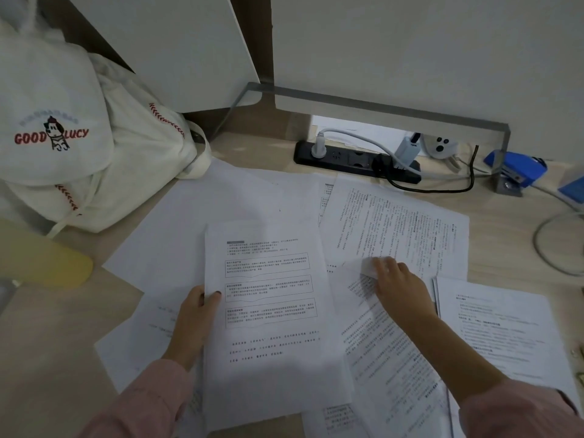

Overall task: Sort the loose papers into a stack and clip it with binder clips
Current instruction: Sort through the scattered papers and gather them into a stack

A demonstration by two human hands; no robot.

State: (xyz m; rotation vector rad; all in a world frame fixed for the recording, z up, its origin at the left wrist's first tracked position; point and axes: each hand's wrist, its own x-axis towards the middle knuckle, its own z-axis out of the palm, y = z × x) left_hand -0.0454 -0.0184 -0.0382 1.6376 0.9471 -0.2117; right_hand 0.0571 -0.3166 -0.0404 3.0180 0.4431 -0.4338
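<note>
Fingers (212, 296) of left hand (192, 314) pinch the left edge of a printed sheet (268, 327), thumb on top. Right hand (399, 287) curls onto the lifted corner of a second sheet (373, 330), blurred. White text-covered loose papers (395, 229) overlap, scattered on the desk (246, 153).

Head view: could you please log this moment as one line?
left hand: holds printed sheet by its left edge | right hand: fingers at raised corner of second sheet, grip blurred | papers: spread loose on desk
</note>
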